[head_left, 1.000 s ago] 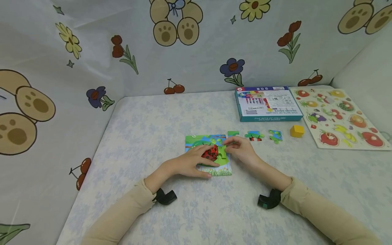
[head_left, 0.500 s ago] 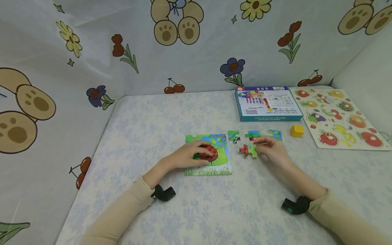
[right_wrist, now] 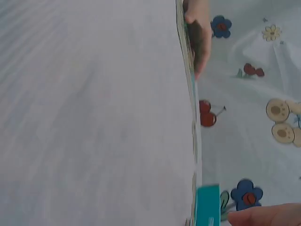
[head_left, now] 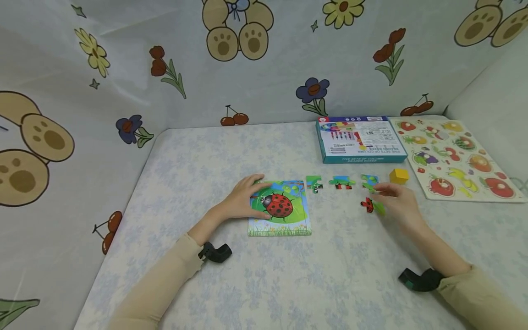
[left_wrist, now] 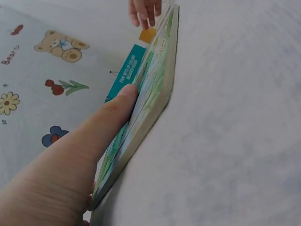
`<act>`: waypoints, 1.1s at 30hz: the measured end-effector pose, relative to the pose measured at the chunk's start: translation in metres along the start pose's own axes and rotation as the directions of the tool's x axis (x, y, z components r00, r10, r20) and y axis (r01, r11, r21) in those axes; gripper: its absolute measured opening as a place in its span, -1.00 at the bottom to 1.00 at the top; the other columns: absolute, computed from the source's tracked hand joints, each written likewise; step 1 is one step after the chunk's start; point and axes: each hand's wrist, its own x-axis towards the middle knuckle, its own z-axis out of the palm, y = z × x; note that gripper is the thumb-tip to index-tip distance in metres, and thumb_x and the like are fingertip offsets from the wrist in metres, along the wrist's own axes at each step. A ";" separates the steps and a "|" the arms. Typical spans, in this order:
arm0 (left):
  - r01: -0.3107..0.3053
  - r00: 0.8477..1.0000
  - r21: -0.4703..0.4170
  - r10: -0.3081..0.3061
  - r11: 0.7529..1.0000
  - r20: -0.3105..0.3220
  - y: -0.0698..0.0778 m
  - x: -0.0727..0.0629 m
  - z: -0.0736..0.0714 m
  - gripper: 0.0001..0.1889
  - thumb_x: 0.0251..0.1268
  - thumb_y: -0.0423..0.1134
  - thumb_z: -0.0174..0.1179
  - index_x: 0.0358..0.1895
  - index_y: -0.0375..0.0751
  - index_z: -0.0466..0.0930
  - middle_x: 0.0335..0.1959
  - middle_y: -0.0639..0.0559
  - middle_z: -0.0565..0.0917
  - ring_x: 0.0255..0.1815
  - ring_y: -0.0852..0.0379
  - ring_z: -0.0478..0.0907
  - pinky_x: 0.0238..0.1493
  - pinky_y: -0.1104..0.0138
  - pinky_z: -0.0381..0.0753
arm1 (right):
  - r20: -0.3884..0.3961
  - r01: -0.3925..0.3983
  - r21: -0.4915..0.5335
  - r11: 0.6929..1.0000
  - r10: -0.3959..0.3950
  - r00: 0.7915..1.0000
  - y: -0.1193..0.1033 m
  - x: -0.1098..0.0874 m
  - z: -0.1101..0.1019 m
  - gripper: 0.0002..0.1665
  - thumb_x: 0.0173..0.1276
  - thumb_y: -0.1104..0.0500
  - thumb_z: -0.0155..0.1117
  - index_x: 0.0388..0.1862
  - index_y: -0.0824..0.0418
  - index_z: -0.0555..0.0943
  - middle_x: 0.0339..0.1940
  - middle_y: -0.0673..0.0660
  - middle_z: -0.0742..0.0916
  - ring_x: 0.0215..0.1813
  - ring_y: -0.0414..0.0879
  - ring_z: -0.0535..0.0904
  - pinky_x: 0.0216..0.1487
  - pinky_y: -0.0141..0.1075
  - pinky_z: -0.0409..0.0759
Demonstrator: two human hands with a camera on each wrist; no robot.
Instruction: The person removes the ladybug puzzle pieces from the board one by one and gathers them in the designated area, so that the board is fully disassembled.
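Four puzzle pieces (head_left: pixel 341 182), one board (head_left: pixel 284 225)

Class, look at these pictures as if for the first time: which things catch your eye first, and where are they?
The red, black-spotted ladybug on the bright puzzle board stands out first, near the middle of the pale table, with the left hand at the board's left side. Next comes the yellow cube at the right, just beyond the right hand. Behind everything hangs the cartoon-printed backdrop.
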 end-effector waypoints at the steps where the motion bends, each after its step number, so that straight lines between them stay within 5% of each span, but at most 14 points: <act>1: -0.005 1.000 0.003 0.005 1.000 -0.004 -0.001 0.000 0.001 -0.05 -0.11 0.16 0.45 0.44 0.05 0.24 0.52 -0.13 0.06 0.54 -0.18 -0.06 0.46 -0.20 -0.06 | 0.015 0.035 -0.007 0.999 -0.034 0.999 -0.008 0.000 0.007 -0.52 0.43 0.07 0.12 0.20 0.35 0.48 0.04 0.21 0.60 -0.18 -0.44 0.38 -0.25 -0.58 0.49; 5: -0.035 0.999 0.009 0.035 0.999 -0.016 -0.003 0.000 0.002 -0.06 -0.11 0.14 0.45 0.43 0.04 0.25 0.49 -0.13 0.12 0.52 -0.15 0.00 0.45 -0.18 0.01 | 0.127 0.217 0.021 0.976 -0.217 0.968 -0.040 0.003 0.046 -0.65 0.37 0.23 0.19 0.08 0.37 0.56 0.05 0.34 0.64 -0.15 -0.38 0.50 -0.14 -0.54 0.53; 12: -0.082 0.996 0.004 0.082 0.997 -0.029 -0.006 0.001 0.001 -0.12 -0.09 0.10 0.46 0.40 0.03 0.30 0.42 -0.09 0.22 0.46 -0.11 0.10 0.41 -0.15 0.11 | 0.326 0.415 0.089 0.905 -0.420 0.847 -0.083 0.008 0.114 -0.57 0.22 0.35 0.30 0.09 0.39 0.57 0.04 0.34 0.66 -0.04 0.09 0.58 -0.09 -0.25 0.57; 22: -0.072 0.997 0.023 0.073 0.997 -0.023 -0.007 0.001 0.003 -0.14 -0.07 0.12 0.44 0.39 0.08 0.31 0.40 -0.07 0.23 0.46 -0.08 0.11 0.42 -0.12 0.11 | 0.326 0.506 -0.065 0.860 -0.460 0.826 -0.102 0.005 0.143 -0.32 0.03 0.36 0.47 0.20 0.37 0.51 -0.05 0.28 0.62 -0.02 0.11 0.53 0.01 -0.04 0.58; 29: -0.046 0.999 0.015 0.047 0.999 -0.012 -0.002 0.001 0.003 -0.06 -0.14 0.18 0.45 0.42 0.10 0.26 0.43 -0.06 0.19 0.46 -0.07 0.10 0.43 -0.11 0.10 | 0.351 0.541 -0.054 0.840 -0.491 0.798 -0.102 0.012 0.143 -0.33 0.00 0.36 0.50 0.16 0.33 0.53 -0.05 0.30 0.61 -0.04 0.11 0.53 -0.01 -0.05 0.58; 33: -0.031 1.000 0.002 0.031 1.000 0.000 0.000 0.002 0.003 -0.04 -0.14 0.20 0.44 0.43 0.10 0.24 0.44 -0.05 0.16 0.47 -0.06 0.08 0.44 -0.10 0.09 | 0.352 0.516 0.029 0.856 -0.492 0.796 -0.101 0.015 0.144 -0.41 0.07 0.42 0.42 0.14 0.34 0.52 0.01 0.35 0.54 -0.12 0.10 0.57 -0.11 -0.17 0.62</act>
